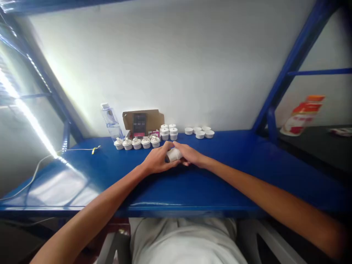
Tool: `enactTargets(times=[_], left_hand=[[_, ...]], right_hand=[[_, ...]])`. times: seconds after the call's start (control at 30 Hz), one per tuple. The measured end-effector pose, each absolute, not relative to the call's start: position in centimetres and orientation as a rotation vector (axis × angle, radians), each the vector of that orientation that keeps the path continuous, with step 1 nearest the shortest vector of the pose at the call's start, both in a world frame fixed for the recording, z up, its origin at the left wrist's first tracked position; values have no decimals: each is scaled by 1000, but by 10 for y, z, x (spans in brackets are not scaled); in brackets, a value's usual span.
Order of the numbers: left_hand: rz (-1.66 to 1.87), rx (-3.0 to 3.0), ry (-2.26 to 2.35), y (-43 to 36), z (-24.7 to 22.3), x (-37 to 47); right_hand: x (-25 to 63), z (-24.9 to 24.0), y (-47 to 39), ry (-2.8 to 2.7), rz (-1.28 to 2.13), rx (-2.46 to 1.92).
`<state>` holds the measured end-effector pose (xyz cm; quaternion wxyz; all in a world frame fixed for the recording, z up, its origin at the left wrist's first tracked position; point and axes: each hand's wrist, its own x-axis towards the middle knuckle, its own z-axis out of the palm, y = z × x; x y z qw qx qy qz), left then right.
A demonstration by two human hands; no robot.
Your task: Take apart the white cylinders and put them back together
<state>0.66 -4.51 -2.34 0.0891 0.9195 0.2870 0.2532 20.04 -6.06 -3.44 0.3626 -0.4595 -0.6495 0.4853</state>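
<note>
Between my two hands is a white round piece (174,154), held just above the blue table (220,183). My left hand (158,158) grips it from the left, thumb and fingers wrapped round its side. From the right, my right hand (190,154) closes on the same piece, its fingers partly hidden. Beyond my left hand stands a row of several white round fittings (136,143) with small parts on top. Stacked white round pieces (169,132) are just behind my hands, and several white cups (200,134) sit to the right of them.
An open cardboard box (156,116) with a dark phone-like object (139,124) stands against the wall. A clear bottle (112,123) is left of it. A white cable (37,170) crosses the left side. An orange-capped bottle (302,115) stands at the far right, beyond the blue frame.
</note>
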Motion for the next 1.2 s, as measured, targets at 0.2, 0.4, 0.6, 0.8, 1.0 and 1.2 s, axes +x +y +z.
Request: enactTargets(times=[0.2, 0.4, 0.6, 0.8, 1.0, 1.2], left_hand=[[966, 2496, 839, -42, -25, 12], [1023, 1909, 860, -36, -27, 19], [893, 1432, 899, -23, -36, 18], [1087, 1104, 860, -1, -18, -7], [1148, 1080, 904, 9, -7, -23], [1066, 1180, 936, 6, -14, -18]], right_hand=[[203, -38, -58, -1505, 1379, -926], [212, -33, -58, -1839, 622, -894], [221, -36, -49, -2260, -242, -823], [249, -43, -33, -2039, -364, -1296], [269, -48, -24, -1867, -165, -1795], [268, -44, -26, -1785, -87, -2019]])
